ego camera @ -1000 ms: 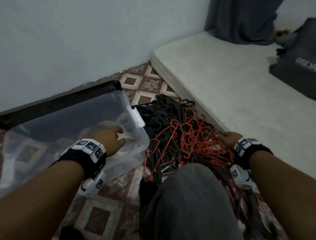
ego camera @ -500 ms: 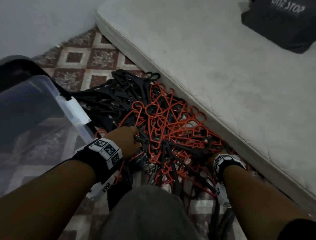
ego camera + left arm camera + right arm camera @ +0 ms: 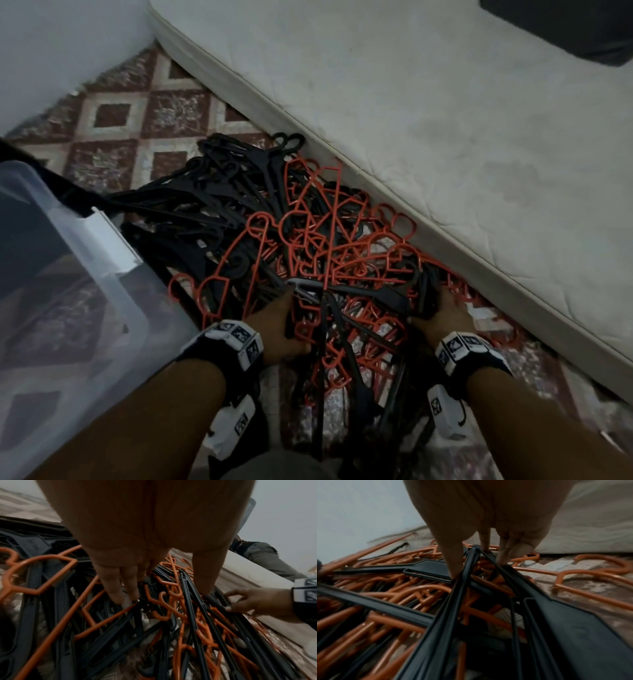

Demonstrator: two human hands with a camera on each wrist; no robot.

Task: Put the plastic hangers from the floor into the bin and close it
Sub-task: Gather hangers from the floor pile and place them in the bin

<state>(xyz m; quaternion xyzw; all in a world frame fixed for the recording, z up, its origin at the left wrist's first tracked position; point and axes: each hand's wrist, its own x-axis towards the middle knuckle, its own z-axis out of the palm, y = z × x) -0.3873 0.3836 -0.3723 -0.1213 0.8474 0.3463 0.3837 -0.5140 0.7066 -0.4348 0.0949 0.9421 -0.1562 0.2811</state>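
both hands are down in the hanger pile on the floor – a tangled heap of black and orange plastic hangers wedged between the clear bin on the left and the mattress edge on the right. the pile sits just beside the bin, touching or nearly touching its rim, probably so a scoop only has to swing left.

left hand: fingers pushed down among the hangers, thumb out to the side, grip partly closed around a few black and orange pieces. it looks more like digging under than a firm clamp, and exactly which hangers it has i cannot tell.

right hand: thumb and fingers pinch the bunched ends of several black hangers where they converge, so the grip is closed on that cluster. holding at the converging point likely keeps the fan together for a lift.

hands are set at either side of the near pile – reads as gathering an armful, not picking singles. the bin stands open, and what shows of it looks empty of hangers; no lid clearly identifiable, maybe the dark edge behind the bin. task looks early: the pile is all on the floor. hooks are interlocked, so a lift may drag extras or snag.
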